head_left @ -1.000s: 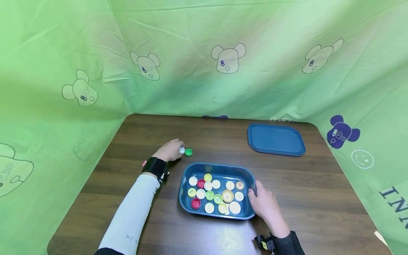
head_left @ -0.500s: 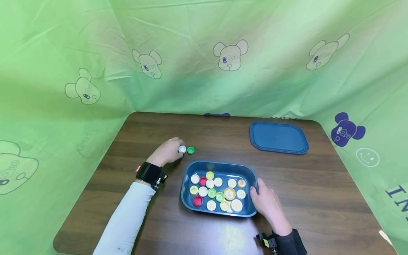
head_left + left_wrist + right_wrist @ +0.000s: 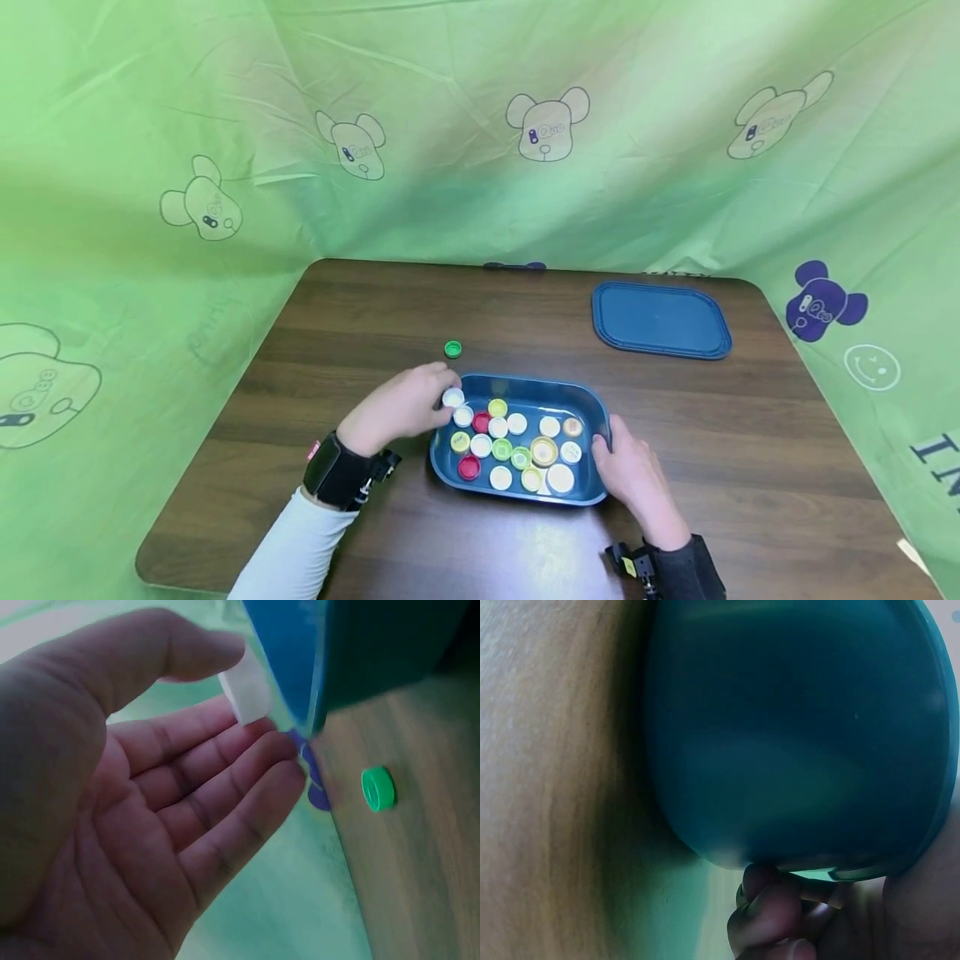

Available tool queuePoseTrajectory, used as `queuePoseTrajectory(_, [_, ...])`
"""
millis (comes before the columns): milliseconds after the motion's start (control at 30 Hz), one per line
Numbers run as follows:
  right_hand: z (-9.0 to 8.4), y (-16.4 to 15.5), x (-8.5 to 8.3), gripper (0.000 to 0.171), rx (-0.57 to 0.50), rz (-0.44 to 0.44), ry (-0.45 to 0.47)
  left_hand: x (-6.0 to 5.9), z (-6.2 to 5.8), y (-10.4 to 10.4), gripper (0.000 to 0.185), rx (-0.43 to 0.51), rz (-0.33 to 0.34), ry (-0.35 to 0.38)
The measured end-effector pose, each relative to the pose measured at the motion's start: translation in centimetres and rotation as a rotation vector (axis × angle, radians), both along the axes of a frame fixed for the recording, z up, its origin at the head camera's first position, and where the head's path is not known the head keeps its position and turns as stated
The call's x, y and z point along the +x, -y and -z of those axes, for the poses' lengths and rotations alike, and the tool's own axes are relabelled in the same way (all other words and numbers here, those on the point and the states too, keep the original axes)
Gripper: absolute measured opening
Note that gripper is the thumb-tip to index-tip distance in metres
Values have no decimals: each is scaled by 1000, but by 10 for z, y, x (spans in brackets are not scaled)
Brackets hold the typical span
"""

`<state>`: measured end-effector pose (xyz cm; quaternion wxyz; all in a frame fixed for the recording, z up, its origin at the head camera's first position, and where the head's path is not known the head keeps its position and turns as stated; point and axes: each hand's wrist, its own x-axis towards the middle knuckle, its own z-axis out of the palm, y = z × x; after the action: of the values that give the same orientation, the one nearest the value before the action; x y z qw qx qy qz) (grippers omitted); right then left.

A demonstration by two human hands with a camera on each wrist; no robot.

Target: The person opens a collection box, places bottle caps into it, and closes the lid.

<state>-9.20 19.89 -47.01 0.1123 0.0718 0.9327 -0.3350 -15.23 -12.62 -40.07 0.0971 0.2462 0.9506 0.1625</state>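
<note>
My left hand [image 3: 401,406] pinches a white bottle cap [image 3: 453,397] between thumb and fingers, over the left rim of a blue tray [image 3: 517,498]. In the left wrist view that white cap [image 3: 247,690] stands on edge between thumb and fingertips, close to the tray wall [image 3: 360,667]. With its thumb over the rim, my right hand [image 3: 636,467] grips the tray's right end; in the right wrist view its fingers [image 3: 769,915] curl against the outer wall. White, yellow, red and light green caps lie spread in the tray. One green cap [image 3: 453,349] lies on the table behind it.
A flat blue lid [image 3: 662,321] lies at the back right of the brown wooden table [image 3: 750,467]. Green cloth [image 3: 450,167] with printed bear heads hangs behind the table and along its sides.
My left hand has picked up the white cap from beside the green one and brought it toward me to the tray's left rim. My right hand keeps its grip on the tray.
</note>
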Motion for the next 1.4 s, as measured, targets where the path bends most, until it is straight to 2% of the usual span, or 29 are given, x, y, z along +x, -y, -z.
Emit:
queuePoseTrajectory(100, [0, 0, 0, 25, 9, -2, -2, 15, 4, -3, 33, -18, 17, 10])
queuePoseTrajectory(300, [0, 0, -1, 26, 12, -5, -1, 39, 8, -6, 37, -40, 32, -34])
queuePoseTrajectory(600, [-1, 0, -1, 31, 12, 0, 18, 58, 6, -13, 32, -60, 99, -93])
queuePoseTrajectory(967, [-1, 1, -2, 36, 24, -2, 30, 64, 1, -17, 31, -83, 107, -115])
queuePoseTrajectory(1200, [-1, 1, -2, 34, 23, 1, 34, 60, 2, -15, 33, -86, 102, -150])
queuePoseTrajectory(1400, [0, 1, -2, 32, 21, 4, 36, 53, -2, -11, 33, -66, 74, -161])
